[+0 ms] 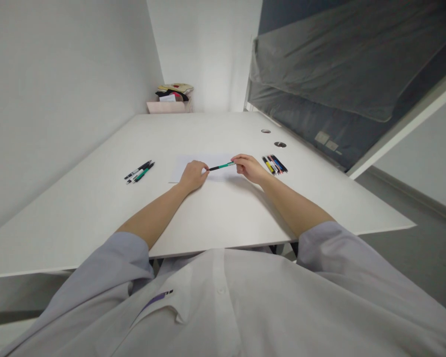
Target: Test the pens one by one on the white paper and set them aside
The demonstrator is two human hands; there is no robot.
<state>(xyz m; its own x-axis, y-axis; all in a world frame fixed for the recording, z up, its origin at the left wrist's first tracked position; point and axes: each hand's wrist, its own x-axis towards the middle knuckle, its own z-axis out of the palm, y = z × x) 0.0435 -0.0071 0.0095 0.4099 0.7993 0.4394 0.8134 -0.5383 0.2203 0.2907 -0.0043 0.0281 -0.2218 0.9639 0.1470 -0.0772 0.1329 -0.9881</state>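
Note:
A green pen (223, 166) with a black grip is held between my two hands, just above a sheet of white paper (186, 161). My left hand (194, 175) pinches its black end. At the green end, the fingers of my right hand (248, 167) are closed on the pen. The paper lies flat on the white table (208, 213), partly covered by my hands. To the left rests a small group of pens (139, 171), black, white and green. Right of my right hand, several pens (274, 164) with yellow, red, blue and black parts lie side by side.
A pink box (167, 107) with cloth items and other things in it stands at the far left end of the table. Two round metal cable covers (280, 145) are set in the tabletop at right. A dark partition with grey cloth (342, 59) rises along the right edge.

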